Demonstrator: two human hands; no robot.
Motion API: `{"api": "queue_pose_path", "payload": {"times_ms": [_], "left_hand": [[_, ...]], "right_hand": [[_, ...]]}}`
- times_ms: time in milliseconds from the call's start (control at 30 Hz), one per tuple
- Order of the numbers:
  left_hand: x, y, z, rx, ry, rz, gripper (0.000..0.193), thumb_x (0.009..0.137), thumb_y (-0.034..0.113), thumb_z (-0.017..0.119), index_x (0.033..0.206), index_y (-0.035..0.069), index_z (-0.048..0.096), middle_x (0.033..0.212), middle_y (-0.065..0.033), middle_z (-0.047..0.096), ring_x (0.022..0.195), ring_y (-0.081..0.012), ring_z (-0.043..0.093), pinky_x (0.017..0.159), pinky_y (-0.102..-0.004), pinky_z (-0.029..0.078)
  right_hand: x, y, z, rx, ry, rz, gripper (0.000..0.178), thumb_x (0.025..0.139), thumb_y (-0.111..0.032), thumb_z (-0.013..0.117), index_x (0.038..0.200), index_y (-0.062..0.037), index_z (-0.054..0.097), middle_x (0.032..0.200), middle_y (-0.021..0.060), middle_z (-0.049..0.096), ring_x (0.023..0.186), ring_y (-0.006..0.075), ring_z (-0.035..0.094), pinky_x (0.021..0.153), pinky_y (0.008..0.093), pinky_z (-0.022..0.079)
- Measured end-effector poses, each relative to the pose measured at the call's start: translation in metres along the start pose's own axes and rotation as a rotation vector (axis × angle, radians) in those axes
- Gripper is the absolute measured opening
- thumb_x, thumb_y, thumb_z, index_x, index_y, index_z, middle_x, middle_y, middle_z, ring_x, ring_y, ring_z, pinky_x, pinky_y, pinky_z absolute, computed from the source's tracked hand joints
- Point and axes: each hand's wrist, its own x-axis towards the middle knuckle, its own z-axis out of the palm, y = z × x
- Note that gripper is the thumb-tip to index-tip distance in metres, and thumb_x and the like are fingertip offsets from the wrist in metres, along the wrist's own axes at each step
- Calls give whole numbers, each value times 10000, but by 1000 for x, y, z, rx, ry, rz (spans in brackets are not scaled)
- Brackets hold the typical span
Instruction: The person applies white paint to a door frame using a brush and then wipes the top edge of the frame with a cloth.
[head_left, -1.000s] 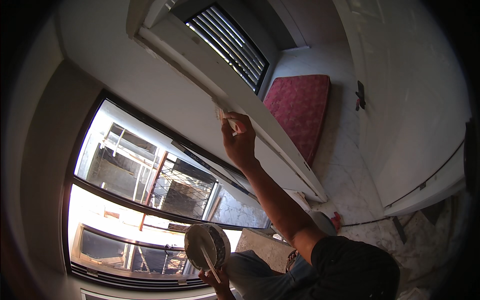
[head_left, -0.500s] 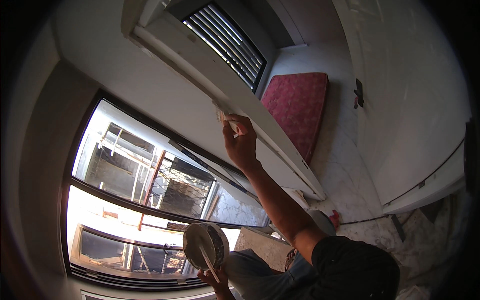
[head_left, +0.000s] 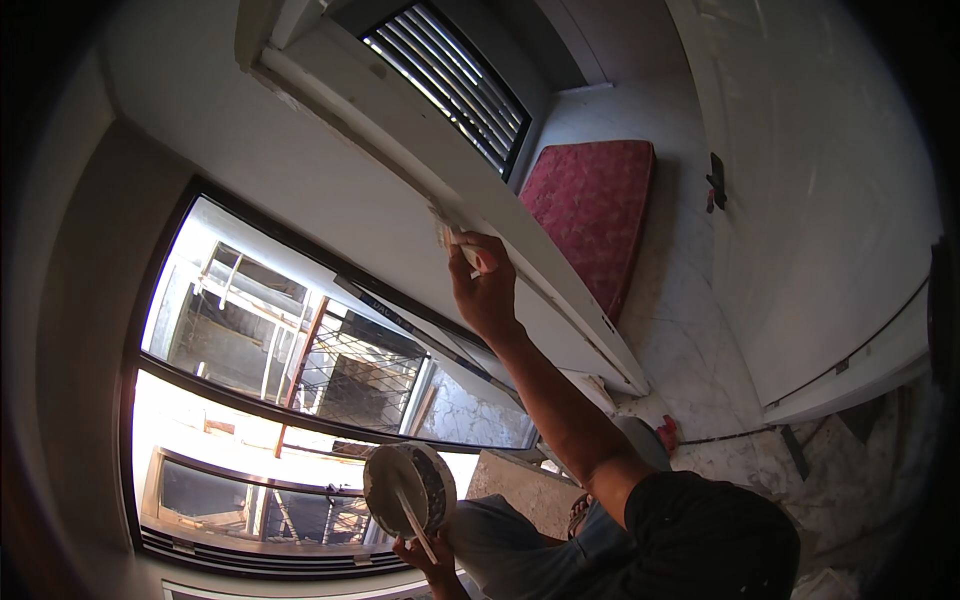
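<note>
Right hand (head_left: 487,292) had its grip pinched round a small brush (head_left: 450,236), arm outstretched. Bristles lay at the seam where the white door frame (head_left: 420,150) met the wall (head_left: 330,190); firmness of contact I couldn't tell. Left hand (head_left: 432,560), lower down, was holding a round tub (head_left: 438,490) near its rim, a pale stick (head_left: 413,514) slanting out of it to the fingers. Further off: window (head_left: 300,412) behind the tub; red mattress (head_left: 590,215) on the floor (head_left: 685,280) past the frame. Step in hand, I judged: brushing that seam. Next move seemed to call for a light, steady stroke along it, tub untipped.
</note>
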Motion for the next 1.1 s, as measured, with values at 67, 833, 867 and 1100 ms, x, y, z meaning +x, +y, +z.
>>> {"api": "queue_pose_path", "payload": {"times_ms": [67,833,867,1100], "left_hand": [[1,13,29,-130,-25,-26,872,696,-65,787,1305,210,227,1358,-236,461,1039,-321,642,802,-448,601],[15,50,38,-722,-117,-432,710,881,517,424,1436,73,430,1426,-184,503,1244,-328,547,996,-533,468],[15,49,35,-720,-131,-413,707,881,514,425,1434,73,432,1426,-184,503,1245,-329,546,992,-534,471],[17,58,52,-723,-36,-466,701,863,502,450,1415,71,451,1417,-193,507,1251,-331,543,986,-543,479]], "right_hand": [[0,3,-9,-41,3,-4,178,905,-29,650,1077,-26,605,1013,83,613,866,159,639,714,285,533],[2,-41,2,-149,-28,-213,334,813,16,700,1104,-104,588,1002,122,572,862,294,637,680,386,554],[3,-41,4,-151,-31,-215,316,827,14,692,1102,-96,580,972,113,578,870,276,621,681,376,542],[0,-29,-2,-163,-37,-154,284,831,16,675,1081,-83,584,942,99,588,922,277,597,742,390,519]]}}
